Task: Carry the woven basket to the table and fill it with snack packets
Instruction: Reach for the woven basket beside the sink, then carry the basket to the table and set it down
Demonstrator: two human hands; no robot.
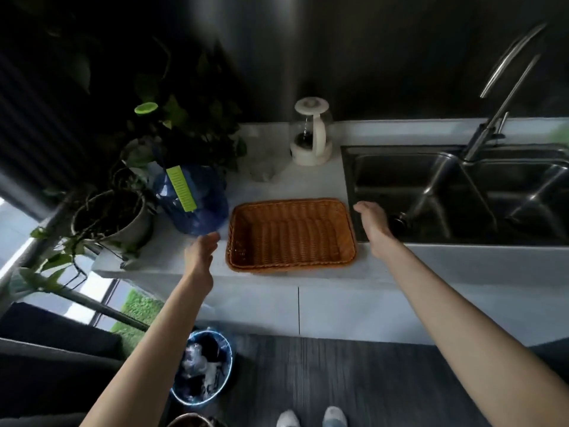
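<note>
Approach to pickup: my left hand (200, 251) and right hand (371, 218), both open and empty, flank the empty rectangular brown woven basket (291, 234) on the pale worktop (268, 186) beside the sink (455, 192); next, I judge, gripping both short rims.

The woven basket (291, 234) lies on the counter (277, 186), sink (455, 192) right, water bottle (192, 200) left.
</note>
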